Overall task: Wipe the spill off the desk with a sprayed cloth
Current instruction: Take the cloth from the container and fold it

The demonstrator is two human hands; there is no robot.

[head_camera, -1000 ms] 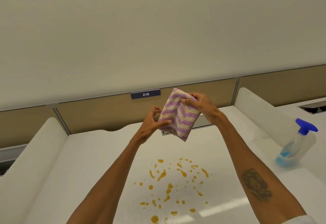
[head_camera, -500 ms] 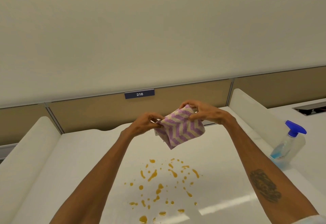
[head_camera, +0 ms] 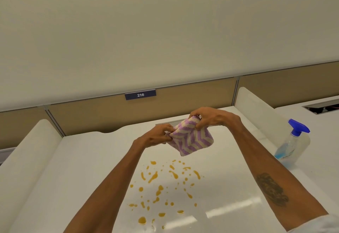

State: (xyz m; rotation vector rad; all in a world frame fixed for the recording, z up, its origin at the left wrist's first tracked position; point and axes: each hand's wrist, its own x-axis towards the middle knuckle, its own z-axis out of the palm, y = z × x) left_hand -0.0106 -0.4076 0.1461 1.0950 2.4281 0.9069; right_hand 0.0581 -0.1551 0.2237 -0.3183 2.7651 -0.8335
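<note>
- The cloth [head_camera: 190, 141], with purple and cream zigzag stripes, is held in the air between both hands, above the desk [head_camera: 82, 168] and touching nothing else.
- The left hand [head_camera: 157, 137] pinches the cloth's left edge. Its fingertips are curled into the fabric and mostly hidden.
- The right hand [head_camera: 211, 118] grips the top corner from above with bent fingers. Its thumb is hard to make out behind the fold.
- The cloth's back layers are out of sight, and whether it is damp cannot be told.
- The cloth is folded to a near square and hangs like a diamond, so no long axis is clear. One corner points down below the grip and a second corner juts out to the right of it.
- The orange spill [head_camera: 165, 183] lies scattered on the desk below and nearer than the grip, well apart from the cloth. Its nearest drops reach almost to the bottom edge of the view.
- A spray bottle [head_camera: 291, 142] with a blue trigger head stands upright far to the right of the grip. Its label is unreadable.
- Both forearms are cut off at the bottom edge.
- A plate reading 216 [head_camera: 140, 95] sits beyond and above the grip.
</note>
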